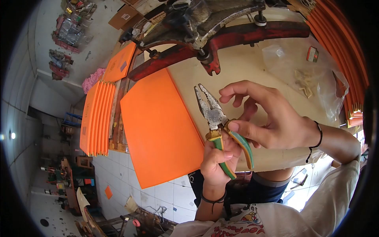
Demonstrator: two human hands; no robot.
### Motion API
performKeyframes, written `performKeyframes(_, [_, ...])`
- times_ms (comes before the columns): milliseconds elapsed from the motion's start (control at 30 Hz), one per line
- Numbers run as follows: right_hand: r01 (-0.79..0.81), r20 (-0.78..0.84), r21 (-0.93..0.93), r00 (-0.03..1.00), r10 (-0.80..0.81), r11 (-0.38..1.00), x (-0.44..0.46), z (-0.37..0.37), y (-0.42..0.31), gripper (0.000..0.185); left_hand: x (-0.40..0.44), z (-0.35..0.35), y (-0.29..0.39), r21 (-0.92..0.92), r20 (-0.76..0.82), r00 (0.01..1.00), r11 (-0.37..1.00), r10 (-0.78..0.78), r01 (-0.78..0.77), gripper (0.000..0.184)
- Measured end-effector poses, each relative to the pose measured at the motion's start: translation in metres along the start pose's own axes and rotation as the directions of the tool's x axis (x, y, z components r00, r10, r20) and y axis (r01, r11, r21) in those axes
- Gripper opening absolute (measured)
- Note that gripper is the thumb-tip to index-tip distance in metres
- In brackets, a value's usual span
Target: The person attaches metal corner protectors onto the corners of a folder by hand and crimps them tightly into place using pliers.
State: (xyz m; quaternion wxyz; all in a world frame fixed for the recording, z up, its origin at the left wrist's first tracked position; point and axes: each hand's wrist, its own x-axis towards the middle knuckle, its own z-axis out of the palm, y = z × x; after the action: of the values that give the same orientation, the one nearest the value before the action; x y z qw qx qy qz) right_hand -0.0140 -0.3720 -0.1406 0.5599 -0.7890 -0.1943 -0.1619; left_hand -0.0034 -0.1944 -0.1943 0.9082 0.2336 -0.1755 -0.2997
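A pair of pliers (215,116) with green and yellow handles points up and away, its jaws slightly apart. My left hand (217,162) is wrapped round the handles from below. My right hand (268,114) is beside the pliers on the right, its thumb at the top of the right handle and its other fingers spread and curved above. Left of the hands, a large orange sheet (158,130) lies over the edge of the brown table surface (241,63).
A red and black metal machine frame (221,39) spans the table's far side. Stacked orange folders stand at left (96,118) and right (335,51). A clear plastic bag (319,75), with small pale pieces and a red-green packet (312,54) by it, lies at the right.
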Motion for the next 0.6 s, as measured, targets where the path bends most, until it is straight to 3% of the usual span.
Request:
performKeyframes(100, [-0.074,0.049,0.084,0.996,0.070,0.994,-0.002,0.000,-0.001,0.037,0.000,0.006,-0.002,-0.058,-0.030,0.999,0.998,0.034,-0.036,0.066])
performKeyframes(167, [-0.104,0.050,0.113,0.994,0.099,0.988,-0.005,0.001,0.001,0.035,-0.004,0.007,-0.002,0.125,-0.098,0.995,0.992,0.012,0.000,0.067])
performKeyframes(267, [0.021,0.053,0.098,0.998,-0.026,0.995,-0.003,-0.002,0.009,0.041,-0.005,0.016,0.004,0.461,-0.140,0.984,0.873,-0.108,0.162,0.069])
performKeyframes(367, [0.035,0.053,0.117,0.998,-0.042,0.992,-0.002,-0.004,0.004,0.038,-0.003,0.024,0.000,0.524,-0.113,0.986,0.835,-0.124,0.165,0.071])
performKeyframes(433, [-0.130,0.093,0.164,0.989,0.116,0.978,-0.001,-0.009,-0.009,0.038,-0.002,0.020,-0.001,0.462,-0.083,0.986,0.871,-0.144,0.167,0.070])
performKeyframes(500, [-0.132,0.084,0.158,0.989,0.120,0.979,-0.001,-0.009,-0.008,0.038,0.000,0.023,0.001,0.471,-0.110,0.981,0.861,-0.159,0.192,0.069])
performKeyframes(600, [0.038,0.027,0.092,0.999,-0.041,0.995,-0.002,-0.003,0.006,0.038,0.000,0.025,0.003,0.484,-0.127,0.977,0.849,-0.174,0.214,0.066])
